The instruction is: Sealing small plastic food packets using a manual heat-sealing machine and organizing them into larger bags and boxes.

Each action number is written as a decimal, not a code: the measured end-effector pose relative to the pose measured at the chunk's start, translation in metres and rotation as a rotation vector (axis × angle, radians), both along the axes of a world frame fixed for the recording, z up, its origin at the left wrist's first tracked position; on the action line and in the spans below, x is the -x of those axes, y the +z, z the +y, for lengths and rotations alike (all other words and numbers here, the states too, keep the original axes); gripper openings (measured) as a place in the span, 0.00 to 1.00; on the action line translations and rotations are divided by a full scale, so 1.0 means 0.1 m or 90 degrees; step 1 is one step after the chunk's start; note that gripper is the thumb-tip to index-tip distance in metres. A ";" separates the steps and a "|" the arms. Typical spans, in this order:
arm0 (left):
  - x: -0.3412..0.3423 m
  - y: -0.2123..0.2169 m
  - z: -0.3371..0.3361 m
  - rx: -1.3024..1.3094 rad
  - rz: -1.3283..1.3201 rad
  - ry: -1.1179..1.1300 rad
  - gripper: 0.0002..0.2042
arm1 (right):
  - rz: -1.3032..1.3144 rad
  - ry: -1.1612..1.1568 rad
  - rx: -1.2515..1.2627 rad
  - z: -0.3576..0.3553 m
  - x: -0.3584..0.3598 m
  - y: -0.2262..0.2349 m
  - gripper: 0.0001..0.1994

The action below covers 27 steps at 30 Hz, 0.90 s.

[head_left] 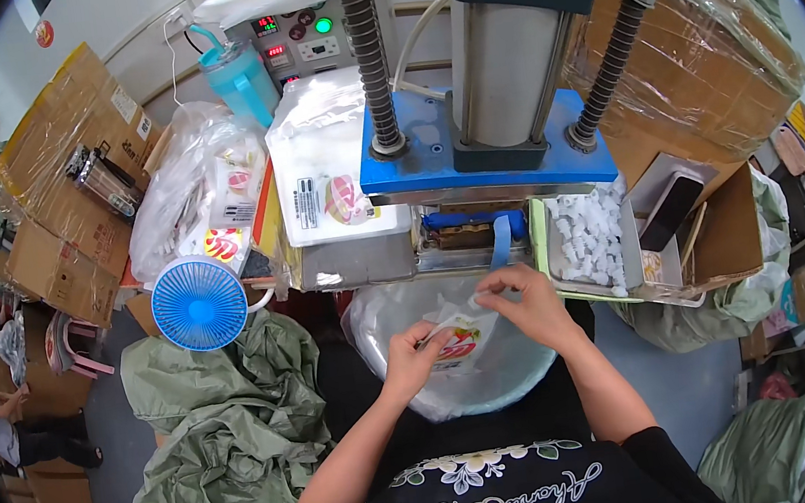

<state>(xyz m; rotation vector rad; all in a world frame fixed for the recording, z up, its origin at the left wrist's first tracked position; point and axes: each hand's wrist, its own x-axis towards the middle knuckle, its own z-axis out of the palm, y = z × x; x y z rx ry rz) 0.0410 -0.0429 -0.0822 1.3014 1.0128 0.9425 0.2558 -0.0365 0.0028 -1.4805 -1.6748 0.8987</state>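
Observation:
A small white plastic pouch [458, 343] with a red, yellow and green print is held up in front of me. My left hand [410, 359] is closed on its left edge, thumb and fingers pinched together. At its upper right corner, the fingertips of my right hand [533, 309] are pinched together; whether a small white piece is also between them is too small to tell. Under both hands sits a wide round tub [509, 385] lined with clear plastic. Just beyond the right hand a blue strip [500, 242] hangs from the press [431, 152].
A green-edged tray [540, 245] of small white plastic pieces [590, 238] stands right of the press, beside a box holding a phone [671, 210]. Stacked white pouches [338, 174] lie left of it. A blue fan [199, 303] and green cloth [227, 414] are further left; another person [2, 426] is far left.

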 end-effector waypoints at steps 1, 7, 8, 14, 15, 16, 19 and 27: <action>0.02 0.02 -0.01 -0.001 0.000 0.000 0.09 | 0.000 0.000 -0.001 -0.01 0.00 -0.01 0.08; 0.03 0.03 0.08 0.070 0.015 -0.024 0.10 | 0.121 -0.078 -0.062 0.03 0.06 0.05 0.08; 0.03 0.04 0.11 0.053 0.040 -0.037 0.11 | 0.056 -0.049 -0.033 0.03 0.03 0.08 0.09; 0.00 0.13 0.18 0.104 0.053 -0.124 0.13 | -0.059 0.051 0.047 0.04 -0.14 0.15 0.10; -0.04 0.17 0.21 0.134 0.048 -0.137 0.13 | -0.051 0.048 0.024 0.06 -0.16 0.16 0.10; -0.12 0.17 0.24 0.101 0.005 -0.099 0.15 | -0.053 0.047 0.025 0.08 -0.17 0.17 0.10; -0.31 0.38 0.37 0.170 -0.028 -0.016 0.14 | -0.007 -0.132 -0.159 0.13 -0.20 0.20 0.10; -0.61 0.62 0.68 0.358 -0.263 0.058 0.13 | -0.101 -0.276 -0.144 -0.01 -0.71 0.15 0.08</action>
